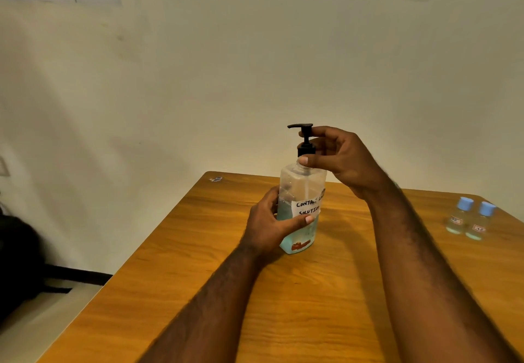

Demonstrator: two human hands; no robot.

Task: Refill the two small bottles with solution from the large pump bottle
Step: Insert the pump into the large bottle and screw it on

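The large pump bottle (pixel 300 189) stands upright near the middle of the wooden table (pixel 198 291). It is clear plastic with pale blue liquid in its lower part, a white handwritten label and a black pump head. My left hand (pixel 269 221) grips the bottle's body from the left. My right hand (pixel 340 158) holds the black pump collar at the neck, thumb in front and fingers behind. Two small clear bottles (pixel 467 219) with light blue caps stand side by side at the table's right edge, both capped, away from both hands.
A small scrap or sticker (pixel 216 179) lies at the table's far left corner. A plain wall rises behind the table. A dark object (pixel 17 263) sits on the floor at the left.
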